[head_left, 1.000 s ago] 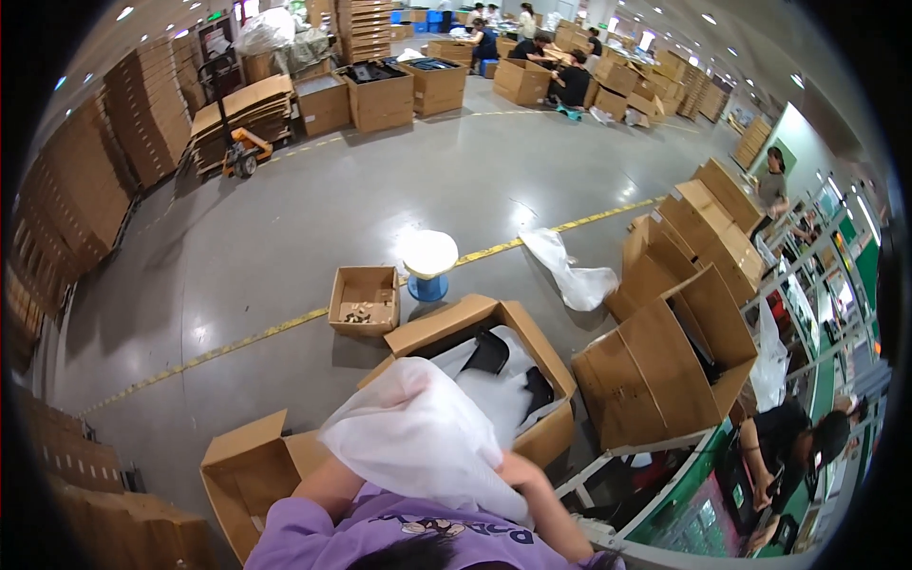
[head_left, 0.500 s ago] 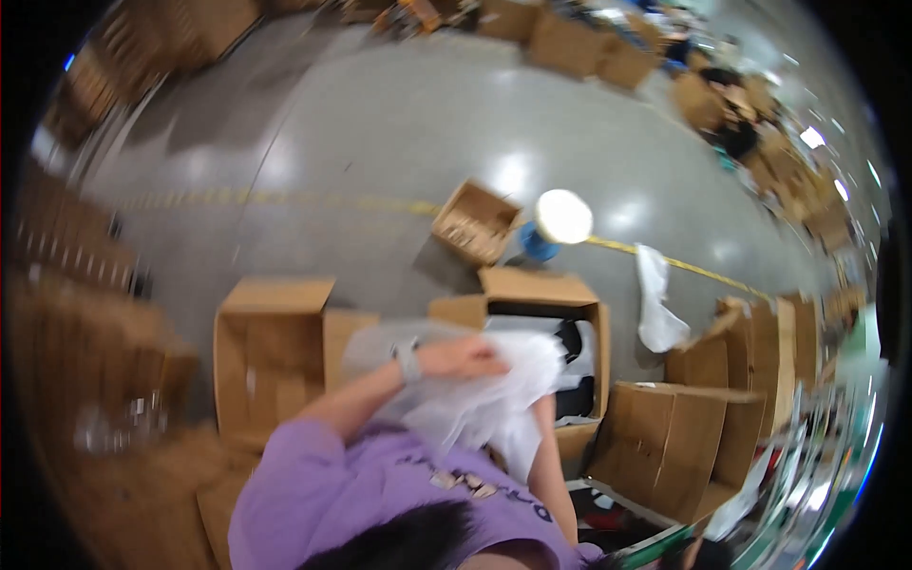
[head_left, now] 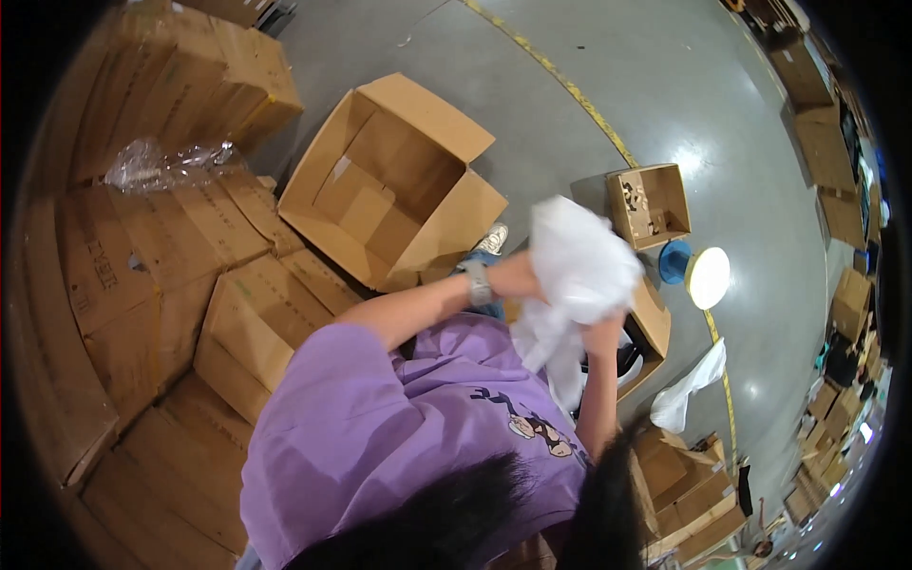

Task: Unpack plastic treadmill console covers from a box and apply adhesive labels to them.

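Here both hands, left hand (head_left: pixel 525 277) and right hand (head_left: pixel 602 332), clamp the white bag (head_left: pixel 579 266); thin plastic may tear or slip.

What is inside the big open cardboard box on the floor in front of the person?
The big open cardboard box shows only bare brown walls and folded bottom flaps; nothing lies in it. Its near corner is hidden behind the front flap, so that part cannot be checked.

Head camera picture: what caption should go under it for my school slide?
Both hands, left hand and right hand, grip a crumpled white plastic bag beside an open empty cardboard box.
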A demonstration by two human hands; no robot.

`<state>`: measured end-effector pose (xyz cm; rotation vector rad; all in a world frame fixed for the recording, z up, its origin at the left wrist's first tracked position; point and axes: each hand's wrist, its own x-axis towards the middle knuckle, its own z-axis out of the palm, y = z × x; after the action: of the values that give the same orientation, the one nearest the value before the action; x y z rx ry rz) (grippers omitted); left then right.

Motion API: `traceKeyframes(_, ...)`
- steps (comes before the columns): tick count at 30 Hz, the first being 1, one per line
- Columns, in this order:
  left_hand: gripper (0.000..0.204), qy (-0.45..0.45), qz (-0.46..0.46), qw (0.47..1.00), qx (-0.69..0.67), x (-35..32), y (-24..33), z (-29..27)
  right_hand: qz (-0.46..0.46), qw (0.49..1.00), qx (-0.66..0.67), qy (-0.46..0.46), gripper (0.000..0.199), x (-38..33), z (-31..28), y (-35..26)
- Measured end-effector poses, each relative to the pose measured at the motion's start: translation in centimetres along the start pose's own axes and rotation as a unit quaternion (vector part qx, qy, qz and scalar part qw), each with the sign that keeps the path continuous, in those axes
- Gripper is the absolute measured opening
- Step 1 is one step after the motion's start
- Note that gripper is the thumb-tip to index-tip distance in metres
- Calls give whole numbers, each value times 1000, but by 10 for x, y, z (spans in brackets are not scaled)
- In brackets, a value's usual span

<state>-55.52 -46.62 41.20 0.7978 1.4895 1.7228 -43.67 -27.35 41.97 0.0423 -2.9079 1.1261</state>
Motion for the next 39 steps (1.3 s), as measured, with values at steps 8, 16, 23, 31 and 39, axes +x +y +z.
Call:
traceKeyframes(8, 51, 308, -540, 653, 433, -169, -119, -231, 106, 980, -57, -158, 53, 82, -37, -53)
traceKeyframes(16, 69, 296, -521, 673, 433, -169, -169, -261, 204, 943, -52, -256, 33, 13, -39, -22)
traceKeyframes(23, 17, 240, -508, 827, -12, -77, -217, -190, 229, 946, 23, -226, 26, 31, -23, -5)
traceKeyframes(31, 28, 0, -599, 790, -130, 23, -162, -112, 467, 863, 191, -38, 30, -45, 2, 87)
traceKeyframes(39, 27, 36, -454, 854, 249, 61, -171, -191, 635, 710, 263, 155, 24, -156, 62, 116)
